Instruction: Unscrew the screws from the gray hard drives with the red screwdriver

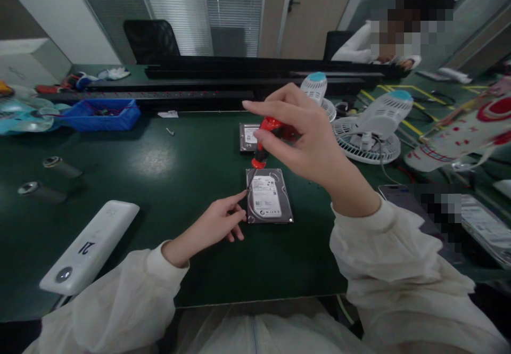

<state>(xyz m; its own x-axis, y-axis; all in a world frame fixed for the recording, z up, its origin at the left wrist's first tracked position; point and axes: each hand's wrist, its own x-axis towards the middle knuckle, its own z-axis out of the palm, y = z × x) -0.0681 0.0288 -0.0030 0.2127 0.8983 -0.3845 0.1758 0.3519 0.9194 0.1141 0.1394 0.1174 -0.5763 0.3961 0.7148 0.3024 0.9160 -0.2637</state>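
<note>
A hard drive (266, 197) with a white label lies flat on the dark green table in front of me. My right hand (301, 130) is closed around the red and black handle of a screwdriver (260, 154), its index finger stretched out over the top. The screwdriver's shaft slants down to the left side of the drive; its exact contact point is too small to make out. At the drive's left edge, my left hand (223, 216) rests with fingers extended, touching the drive and gripping nothing. Behind it lies a second hard drive (248, 138), partly covered by the right hand.
On the left are a white power bank (90, 247), two metal cylinders (62, 166) and a blue bin (101, 114). A small screw (170, 131) lies farther back. White fans (369, 130), a patterned bottle (463, 130) and a phone (415, 210) occupy the right. Another person (383, 40) sits across.
</note>
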